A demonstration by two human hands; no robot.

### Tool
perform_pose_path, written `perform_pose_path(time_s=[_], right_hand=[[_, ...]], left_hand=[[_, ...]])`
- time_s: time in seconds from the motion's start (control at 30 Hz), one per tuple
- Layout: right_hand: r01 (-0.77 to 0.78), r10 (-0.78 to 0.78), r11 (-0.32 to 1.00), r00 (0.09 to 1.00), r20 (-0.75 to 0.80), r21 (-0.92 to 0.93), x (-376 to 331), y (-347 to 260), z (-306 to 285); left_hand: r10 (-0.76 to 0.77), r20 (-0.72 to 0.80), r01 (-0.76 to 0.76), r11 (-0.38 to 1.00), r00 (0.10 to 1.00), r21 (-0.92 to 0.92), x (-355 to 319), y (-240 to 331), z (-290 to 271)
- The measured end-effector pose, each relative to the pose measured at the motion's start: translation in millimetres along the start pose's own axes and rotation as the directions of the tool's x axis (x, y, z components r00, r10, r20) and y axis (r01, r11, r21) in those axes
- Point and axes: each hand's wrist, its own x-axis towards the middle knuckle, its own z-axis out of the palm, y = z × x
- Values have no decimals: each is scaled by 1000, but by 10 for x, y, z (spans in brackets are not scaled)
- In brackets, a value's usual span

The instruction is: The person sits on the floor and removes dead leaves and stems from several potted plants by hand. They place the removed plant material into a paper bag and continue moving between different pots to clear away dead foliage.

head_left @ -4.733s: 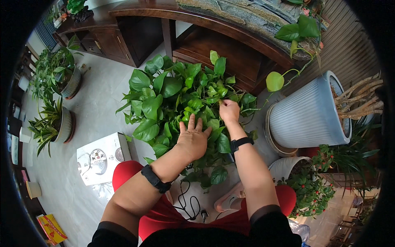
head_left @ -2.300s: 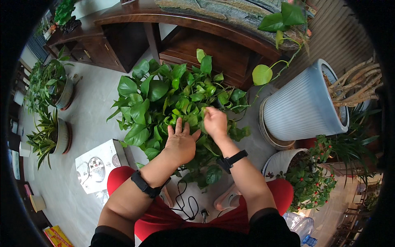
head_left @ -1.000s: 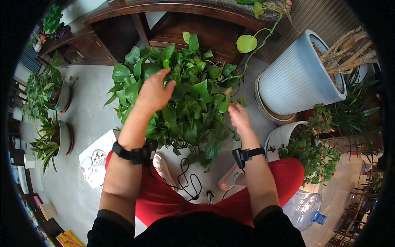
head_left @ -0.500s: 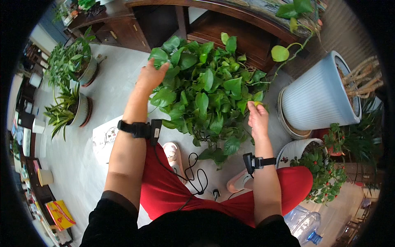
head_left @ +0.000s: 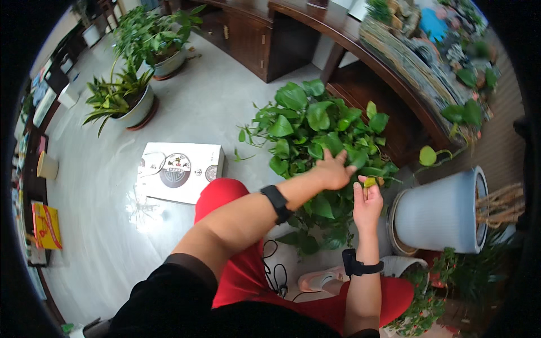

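A bushy green pothos (head_left: 318, 115) with heart-shaped leaves stands on the floor in front of me. My left hand (head_left: 333, 172) reaches across it, fingers spread against the leaves at its middle; the fingertips sink partly among the foliage. Close by on the plant's right side, my right hand (head_left: 367, 209) is closed in a pinch, holding a small yellow leaf (head_left: 369, 182) between thumb and fingers. Whether that leaf is still attached to a stem I cannot tell. The plant's pot is hidden under the foliage.
A ribbed pale-blue pot (head_left: 437, 214) stands to the right, and a white box (head_left: 197, 155) lies on the floor to the left. Two potted plants, one a snake plant (head_left: 127, 96), stand farther left. Dark wooden furniture (head_left: 242, 39) borders the back. A black cable (head_left: 273, 265) lies by my legs.
My left hand has moved from the pothos's far left edge to its middle, beside my right hand. The right hand keeps pinching the yellow leaf. The view has swung, showing more of the left floor.
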Motion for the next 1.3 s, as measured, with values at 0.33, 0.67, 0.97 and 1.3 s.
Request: perform_pose_path(time_s=[0.33,0.67,0.97,1.3], right_hand=[[153,109,590,958,266,-793,137,110,393],[-61,87,546,996,-16,-836,338,221,-158],[-131,149,612,988,-49,-780,259,464,-395],[-143,221,509,975,-31,-849,-120,183,-494]], left_hand=[[100,76,-67,936,992,-346,-178,69,-172],[32,-288,-168,873,957,-458,-264,-547,-1145],[-32,-243,23,999,969,-41,-253,-682,-944],[-263,-503,222,965,823,-141,344,-1098,-1142]])
